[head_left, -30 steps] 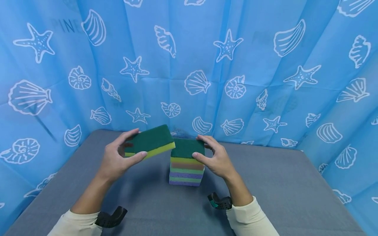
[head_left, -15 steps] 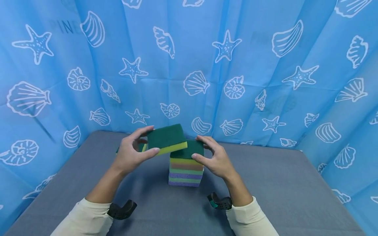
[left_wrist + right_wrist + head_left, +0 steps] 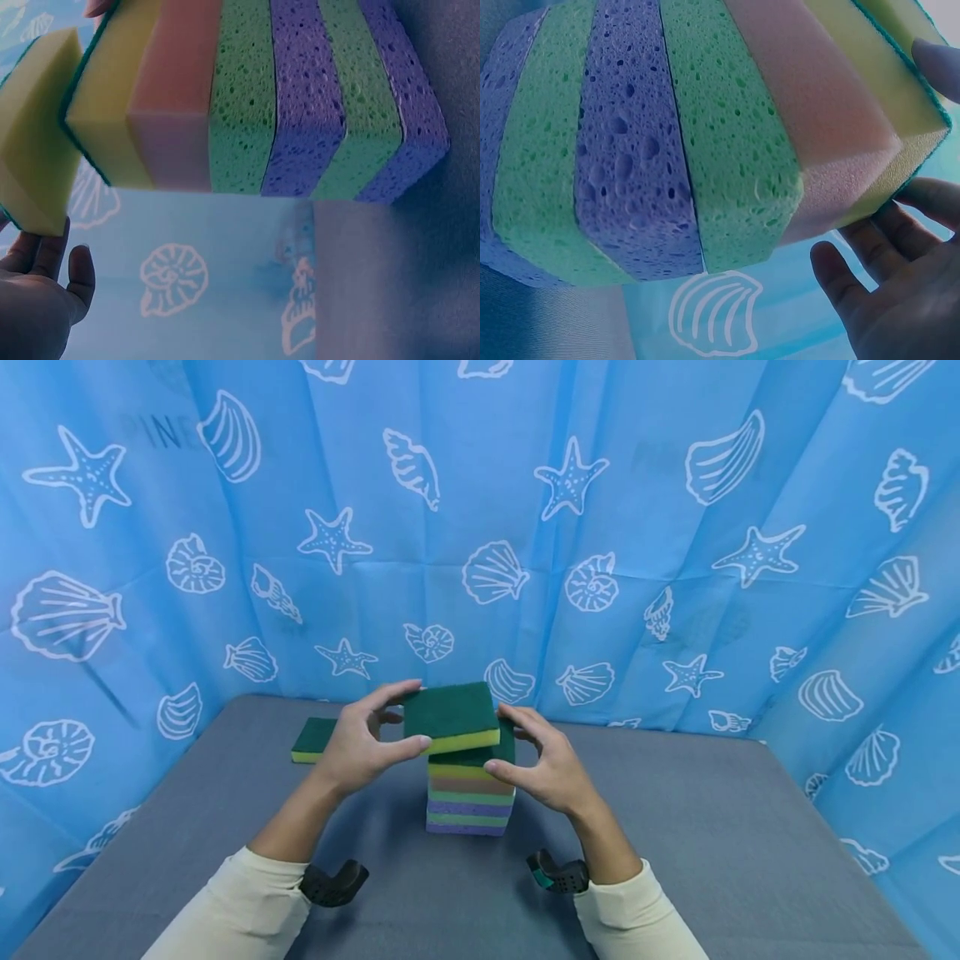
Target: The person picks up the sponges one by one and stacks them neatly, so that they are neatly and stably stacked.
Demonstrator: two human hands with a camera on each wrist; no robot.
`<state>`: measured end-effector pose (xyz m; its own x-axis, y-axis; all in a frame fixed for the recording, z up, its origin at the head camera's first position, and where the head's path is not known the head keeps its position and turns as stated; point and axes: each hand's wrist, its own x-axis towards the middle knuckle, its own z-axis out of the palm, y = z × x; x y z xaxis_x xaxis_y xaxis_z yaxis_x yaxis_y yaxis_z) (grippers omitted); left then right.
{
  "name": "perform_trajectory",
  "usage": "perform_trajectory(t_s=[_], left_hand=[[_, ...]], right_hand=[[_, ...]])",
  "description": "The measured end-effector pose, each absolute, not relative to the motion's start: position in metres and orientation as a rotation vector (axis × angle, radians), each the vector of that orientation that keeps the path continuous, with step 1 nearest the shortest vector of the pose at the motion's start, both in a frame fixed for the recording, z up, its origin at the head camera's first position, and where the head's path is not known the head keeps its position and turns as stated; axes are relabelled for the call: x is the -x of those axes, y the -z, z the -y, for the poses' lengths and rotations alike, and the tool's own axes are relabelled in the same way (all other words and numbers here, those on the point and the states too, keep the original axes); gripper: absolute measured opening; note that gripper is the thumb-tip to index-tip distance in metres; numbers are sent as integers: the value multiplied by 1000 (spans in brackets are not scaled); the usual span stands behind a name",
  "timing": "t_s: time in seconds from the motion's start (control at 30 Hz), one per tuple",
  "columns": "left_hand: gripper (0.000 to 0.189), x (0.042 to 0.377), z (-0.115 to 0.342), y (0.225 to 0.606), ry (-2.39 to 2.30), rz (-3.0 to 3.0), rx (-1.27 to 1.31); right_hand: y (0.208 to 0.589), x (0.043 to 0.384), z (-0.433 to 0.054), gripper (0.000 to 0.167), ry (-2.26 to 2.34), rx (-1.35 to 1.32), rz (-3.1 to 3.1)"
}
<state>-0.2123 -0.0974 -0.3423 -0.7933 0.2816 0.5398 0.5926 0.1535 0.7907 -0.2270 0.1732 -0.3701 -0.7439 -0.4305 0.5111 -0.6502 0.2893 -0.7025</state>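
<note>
A green-topped yellow scrub sponge is in my left hand, gripped by its left end between thumb and fingers. It is slightly tilted above a stack of sponges and overlaps the stack's top in the head view. In the left wrist view a narrow wedge separates the held sponge from the stack. My right hand holds the right side of the stack's top scrub sponge, thumb in front and fingers behind. Beneath lie a pink-brown sponge and alternating porous green and purple ones.
Another green-and-yellow scrub sponge lies at the back left of the grey table, partly behind my left hand. A blue curtain with white shells and starfish hangs close around the back and sides.
My left hand has moved right with its scrub sponge, from beside the stack to over its top. The sponge at back left has come into view. My right hand stays in place.
</note>
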Motion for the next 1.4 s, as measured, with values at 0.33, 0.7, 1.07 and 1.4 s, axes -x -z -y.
perform_trajectory(t_s=[0.33,0.7,1.07,1.4], left_hand=[[63,218,88,346,1679,2212,868],[63,223,83,349,1687,2223,914],[66,227,80,349,1718,2229,950],[68,228,77,351,1742,2230,956]], right_hand=[[372,229,-175,76,-1426,-1009,2360],[371,230,-176,90,-1485,-1038,2341],[369,230,-178,94,-1525,-1028,2342],[367,230,-179,98,-1532,-1013,2350]])
